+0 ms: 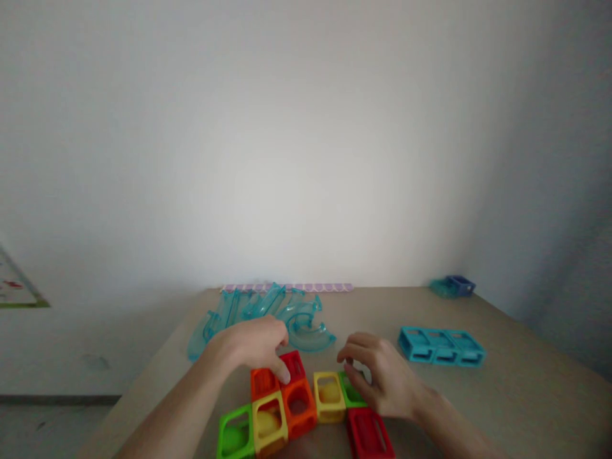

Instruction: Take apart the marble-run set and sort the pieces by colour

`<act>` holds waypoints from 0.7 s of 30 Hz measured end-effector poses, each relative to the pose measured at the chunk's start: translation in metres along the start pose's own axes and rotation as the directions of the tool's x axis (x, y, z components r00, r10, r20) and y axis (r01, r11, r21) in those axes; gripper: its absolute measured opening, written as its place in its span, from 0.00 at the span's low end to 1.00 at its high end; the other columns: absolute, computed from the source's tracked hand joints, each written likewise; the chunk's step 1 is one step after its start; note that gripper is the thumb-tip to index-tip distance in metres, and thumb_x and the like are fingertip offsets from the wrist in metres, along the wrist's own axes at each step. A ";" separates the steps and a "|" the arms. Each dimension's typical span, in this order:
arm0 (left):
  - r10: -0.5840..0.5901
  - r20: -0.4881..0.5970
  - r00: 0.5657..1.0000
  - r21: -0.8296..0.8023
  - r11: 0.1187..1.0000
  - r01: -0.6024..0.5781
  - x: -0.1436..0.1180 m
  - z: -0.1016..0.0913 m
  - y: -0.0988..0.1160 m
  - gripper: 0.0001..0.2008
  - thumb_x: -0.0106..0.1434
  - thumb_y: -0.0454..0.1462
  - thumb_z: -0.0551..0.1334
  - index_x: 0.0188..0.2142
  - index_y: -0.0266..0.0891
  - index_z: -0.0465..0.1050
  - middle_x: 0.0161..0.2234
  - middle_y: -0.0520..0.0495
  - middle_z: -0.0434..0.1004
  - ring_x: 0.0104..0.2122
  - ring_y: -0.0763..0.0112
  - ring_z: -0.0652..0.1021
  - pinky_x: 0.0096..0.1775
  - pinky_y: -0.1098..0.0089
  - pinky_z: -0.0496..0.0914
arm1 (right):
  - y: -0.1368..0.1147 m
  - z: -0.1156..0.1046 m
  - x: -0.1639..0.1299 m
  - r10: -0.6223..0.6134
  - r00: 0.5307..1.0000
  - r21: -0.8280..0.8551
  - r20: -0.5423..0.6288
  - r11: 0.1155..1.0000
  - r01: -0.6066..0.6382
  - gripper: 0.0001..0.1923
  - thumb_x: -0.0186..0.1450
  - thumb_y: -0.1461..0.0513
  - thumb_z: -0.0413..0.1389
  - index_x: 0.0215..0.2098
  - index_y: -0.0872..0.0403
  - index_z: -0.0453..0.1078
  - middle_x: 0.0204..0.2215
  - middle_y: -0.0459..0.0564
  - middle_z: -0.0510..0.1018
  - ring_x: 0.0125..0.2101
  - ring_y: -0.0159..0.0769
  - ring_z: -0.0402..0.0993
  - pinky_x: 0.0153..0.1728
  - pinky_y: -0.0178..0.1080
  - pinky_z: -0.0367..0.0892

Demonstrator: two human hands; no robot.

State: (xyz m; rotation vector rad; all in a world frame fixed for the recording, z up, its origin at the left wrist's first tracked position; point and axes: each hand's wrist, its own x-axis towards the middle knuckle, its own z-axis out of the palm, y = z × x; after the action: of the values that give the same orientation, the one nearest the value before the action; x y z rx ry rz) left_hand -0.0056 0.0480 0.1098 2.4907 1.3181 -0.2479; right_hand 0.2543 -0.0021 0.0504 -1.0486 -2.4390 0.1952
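Observation:
My left hand [261,344] reaches over a red open-sided block [294,366], its thumb on the near side and its other fingertips at the far edge. That block touches orange blocks [299,408], which join a yellow block [269,421] and a green block [236,435]. My right hand [377,370] is curled over another green block [351,389], thumb and fingertips close together; anything small between them is hidden. This green block sits between a second yellow block [329,395] and a second red block [369,433].
Clear blue track pieces [268,303] lie across the far left of the table [507,408]. A teal three-part block row [440,347] stands at right. Farther back are a dark blue box [461,285] and teal netting [442,288]. A purple patterned strip [329,287] lies along the wall.

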 end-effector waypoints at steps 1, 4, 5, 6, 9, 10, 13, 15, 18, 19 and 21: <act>0.012 0.028 1.000 0.018 1.000 -0.012 0.003 0.001 0.002 0.21 0.45 0.52 0.68 0.33 0.39 0.79 0.30 0.45 0.80 0.27 0.63 0.76 0.25 0.71 0.62 | -0.001 0.000 0.000 -0.005 1.000 0.006 0.009 1.000 0.005 0.09 0.62 0.66 0.50 0.37 0.54 0.71 0.31 0.51 0.73 0.33 0.39 0.68 0.34 0.38 0.59; 0.013 0.109 0.994 0.025 1.000 -0.016 0.009 0.004 0.007 0.21 0.46 0.52 0.67 0.32 0.38 0.79 0.27 0.45 0.79 0.24 0.66 0.74 0.21 0.71 0.60 | -0.005 0.001 0.000 -0.027 0.999 0.057 0.036 0.998 0.025 0.10 0.61 0.65 0.52 0.41 0.55 0.70 0.35 0.53 0.74 0.37 0.41 0.68 0.38 0.40 0.62; 0.014 0.132 0.991 0.023 1.000 -0.017 0.010 0.005 0.008 0.21 0.46 0.52 0.67 0.32 0.38 0.79 0.27 0.46 0.79 0.23 0.66 0.74 0.20 0.72 0.59 | -0.006 0.001 0.000 -0.034 0.998 0.075 0.045 0.997 0.030 0.11 0.62 0.65 0.52 0.42 0.55 0.70 0.36 0.53 0.74 0.38 0.41 0.69 0.39 0.40 0.62; 0.017 0.150 0.989 0.028 0.999 -0.021 0.011 0.006 0.007 0.21 0.46 0.53 0.67 0.31 0.38 0.79 0.26 0.46 0.78 0.22 0.67 0.73 0.20 0.72 0.59 | -0.007 0.002 0.000 -0.039 0.998 0.090 0.058 0.995 0.034 0.11 0.62 0.65 0.51 0.42 0.55 0.70 0.36 0.53 0.74 0.38 0.41 0.69 0.40 0.40 0.63; 0.038 0.184 0.982 0.061 0.997 -0.050 0.013 0.007 0.004 0.22 0.46 0.54 0.67 0.31 0.37 0.78 0.25 0.47 0.77 0.21 0.68 0.72 0.19 0.72 0.58 | -0.009 0.005 0.000 -0.036 0.995 0.112 0.095 0.993 0.025 0.10 0.64 0.64 0.50 0.42 0.56 0.70 0.35 0.53 0.74 0.37 0.39 0.70 0.39 0.40 0.64; 0.043 0.196 0.980 0.070 0.996 -0.058 0.014 0.007 0.003 0.23 0.46 0.54 0.66 0.31 0.37 0.78 0.25 0.47 0.76 0.21 0.68 0.71 0.19 0.72 0.58 | -0.010 0.006 0.000 -0.031 0.994 0.116 0.106 0.993 0.018 0.10 0.64 0.64 0.50 0.41 0.56 0.70 0.35 0.53 0.74 0.37 0.39 0.70 0.39 0.39 0.64; 0.046 0.236 0.971 0.080 0.995 -0.067 0.015 0.005 0.002 0.25 0.45 0.56 0.66 0.31 0.37 0.76 0.25 0.47 0.76 0.21 0.68 0.71 0.20 0.71 0.59 | -0.010 0.008 0.000 -0.019 0.992 0.123 0.125 0.992 0.003 0.10 0.65 0.63 0.49 0.41 0.55 0.70 0.34 0.52 0.74 0.36 0.38 0.70 0.38 0.38 0.64; 0.048 0.227 0.973 0.087 0.994 -0.069 0.014 0.002 0.004 0.26 0.44 0.56 0.66 0.33 0.37 0.76 0.27 0.47 0.76 0.23 0.67 0.71 0.20 0.71 0.59 | -0.009 0.008 0.000 -0.016 0.990 0.126 0.138 0.992 -0.001 0.10 0.65 0.63 0.49 0.41 0.55 0.70 0.34 0.52 0.74 0.35 0.38 0.70 0.38 0.38 0.64; 0.070 0.172 0.983 0.076 0.994 -0.084 0.011 -0.001 0.006 0.27 0.42 0.55 0.68 0.35 0.38 0.74 0.30 0.47 0.76 0.25 0.66 0.72 0.22 0.71 0.59 | -0.009 0.007 0.000 -0.007 0.987 0.131 0.159 0.991 -0.014 0.09 0.66 0.62 0.49 0.40 0.55 0.70 0.33 0.51 0.74 0.35 0.37 0.71 0.37 0.37 0.64; 0.078 0.158 0.984 0.068 0.994 -0.089 0.010 -0.001 0.007 0.26 0.42 0.54 0.68 0.35 0.39 0.74 0.30 0.47 0.75 0.26 0.66 0.72 0.22 0.72 0.59 | -0.010 0.007 0.000 -0.003 0.987 0.130 0.162 0.991 -0.018 0.09 0.66 0.62 0.49 0.40 0.55 0.71 0.33 0.51 0.74 0.35 0.37 0.71 0.37 0.37 0.64; 0.089 0.142 0.986 0.058 0.993 -0.098 0.008 -0.001 0.008 0.24 0.43 0.53 0.68 0.33 0.40 0.73 0.29 0.49 0.75 0.25 0.67 0.71 0.22 0.72 0.59 | -0.010 0.007 -0.001 0.009 0.987 0.122 0.160 0.992 -0.029 0.09 0.66 0.62 0.49 0.39 0.55 0.71 0.33 0.51 0.75 0.35 0.37 0.71 0.37 0.37 0.64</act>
State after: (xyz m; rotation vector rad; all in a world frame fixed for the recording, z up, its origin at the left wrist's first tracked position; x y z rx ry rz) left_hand 0.0051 0.0505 0.1102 2.5296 1.1518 -0.4403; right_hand 0.2446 -0.0090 0.0469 -1.0374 -2.5207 0.4473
